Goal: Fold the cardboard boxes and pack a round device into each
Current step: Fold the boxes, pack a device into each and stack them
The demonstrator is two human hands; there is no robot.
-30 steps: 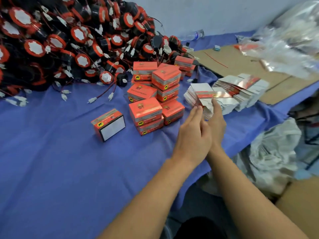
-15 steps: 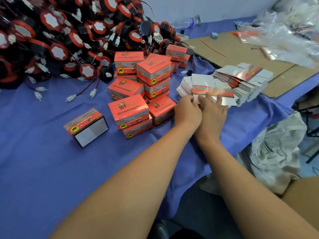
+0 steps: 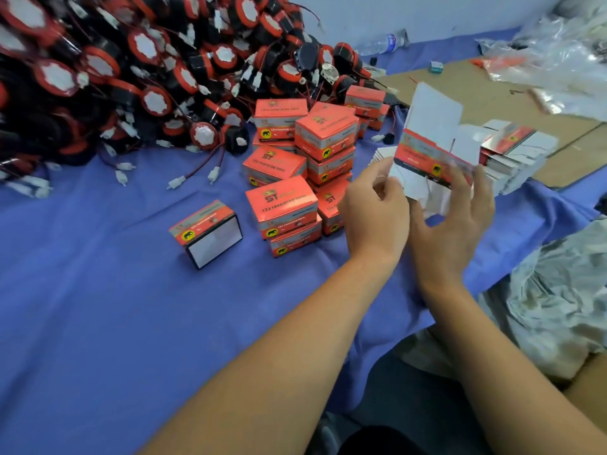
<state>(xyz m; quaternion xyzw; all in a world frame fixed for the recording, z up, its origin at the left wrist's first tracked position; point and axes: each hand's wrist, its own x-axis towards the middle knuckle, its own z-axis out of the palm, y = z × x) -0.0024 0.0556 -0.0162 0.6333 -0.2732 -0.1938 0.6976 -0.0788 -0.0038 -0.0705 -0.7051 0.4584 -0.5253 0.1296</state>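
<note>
A blue cloth-covered table fills most of the view and runs out of frame on the left and at the bottom. Across its far left, a heap of round black-and-red devices with white faces is piled high and cut off at the top and left. Their red wires and white plugs trail onto the cloth, and the ones deeper in the heap are blurred. At the far right, a brown corrugated cardboard sheet lies flat, partly covered by a crinkled clear plastic bag whose contents cannot be made out. Below the table edge on the right, a crumpled grey plastic sheet hangs partly out of view.

Mid-table stands a cluster of folded orange cardboard boxes, stacked unevenly, with their small print unreadable. To the right, a fanned stack of flat white-and-orange carton blanks is partly hidden behind the hands. One lone orange box with an open white end lies on its side, left of the cluster.

A single flat cardboard box blank is held upright above the table's right part, in front of the fanned stack. Its white flaps point up and it is motion-blurred. The left hand pinches its lower left edge between thumb and fingers. The right hand grips its lower right edge with loosely spread fingers; its thumb is hidden.

A clear plastic water bottle lies by the wall.
</note>
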